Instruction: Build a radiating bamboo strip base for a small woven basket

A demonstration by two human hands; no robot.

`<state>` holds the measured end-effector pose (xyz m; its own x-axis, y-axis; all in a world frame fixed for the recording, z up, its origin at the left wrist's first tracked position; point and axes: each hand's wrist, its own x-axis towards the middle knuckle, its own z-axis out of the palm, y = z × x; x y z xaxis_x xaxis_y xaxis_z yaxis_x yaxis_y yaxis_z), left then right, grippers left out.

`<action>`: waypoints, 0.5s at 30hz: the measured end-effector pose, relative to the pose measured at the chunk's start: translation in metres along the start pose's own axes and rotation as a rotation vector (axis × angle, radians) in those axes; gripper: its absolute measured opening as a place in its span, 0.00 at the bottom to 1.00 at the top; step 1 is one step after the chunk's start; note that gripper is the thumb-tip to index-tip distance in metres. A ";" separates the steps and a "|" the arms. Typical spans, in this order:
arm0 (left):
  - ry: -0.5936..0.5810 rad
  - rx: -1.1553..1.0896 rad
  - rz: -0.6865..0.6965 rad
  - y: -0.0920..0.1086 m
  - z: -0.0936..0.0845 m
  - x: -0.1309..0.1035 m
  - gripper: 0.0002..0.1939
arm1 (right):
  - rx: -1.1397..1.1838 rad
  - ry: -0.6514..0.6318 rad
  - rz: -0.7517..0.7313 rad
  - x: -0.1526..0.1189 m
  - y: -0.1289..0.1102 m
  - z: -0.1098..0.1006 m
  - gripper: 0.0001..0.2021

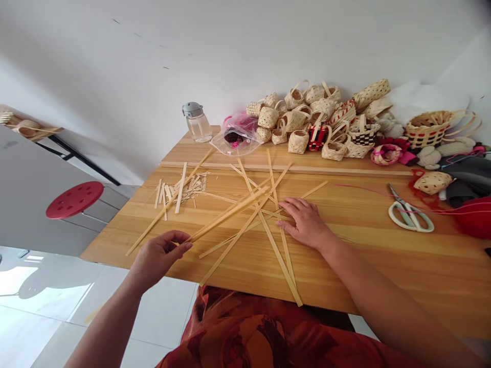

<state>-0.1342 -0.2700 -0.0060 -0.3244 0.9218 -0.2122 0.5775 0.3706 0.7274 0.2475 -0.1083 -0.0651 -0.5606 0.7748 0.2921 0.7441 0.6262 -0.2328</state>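
Note:
My left hand [163,255] pinches the near ends of a few thin bamboo strips [226,212] between thumb and fingers. Those strips slant up and right over the table, their far ends above a star of crossed strips [268,232] lying flat. On the right side of the star lies my right hand [305,222], palm down, fingers stretched and thumb apart. Its fingertips touch the strips near where they cross; what is under the palm is hidden. A single long strip [161,214] lies left of the star, beside a pile of short offcuts [194,188].
White-handled scissors [410,217] lie open at the right, near a red yarn ball [473,217]. Along the wall sit many small woven baskets [297,142], a plastic bag [238,138] and a water bottle [197,122]. A red stool [74,199] stands left of the wooden table [368,266].

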 end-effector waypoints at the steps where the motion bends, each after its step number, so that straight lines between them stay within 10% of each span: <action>1: -0.006 -0.016 0.012 0.000 0.000 0.000 0.25 | 0.000 0.000 0.001 0.000 0.000 0.000 0.28; 15: -0.061 -0.194 0.016 0.019 0.003 -0.013 0.20 | 0.108 0.226 -0.022 0.003 0.001 -0.010 0.22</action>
<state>-0.1170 -0.2745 0.0083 -0.2666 0.9349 -0.2342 0.4255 0.3322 0.8418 0.2504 -0.1061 -0.0554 -0.4718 0.7291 0.4958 0.6825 0.6580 -0.3181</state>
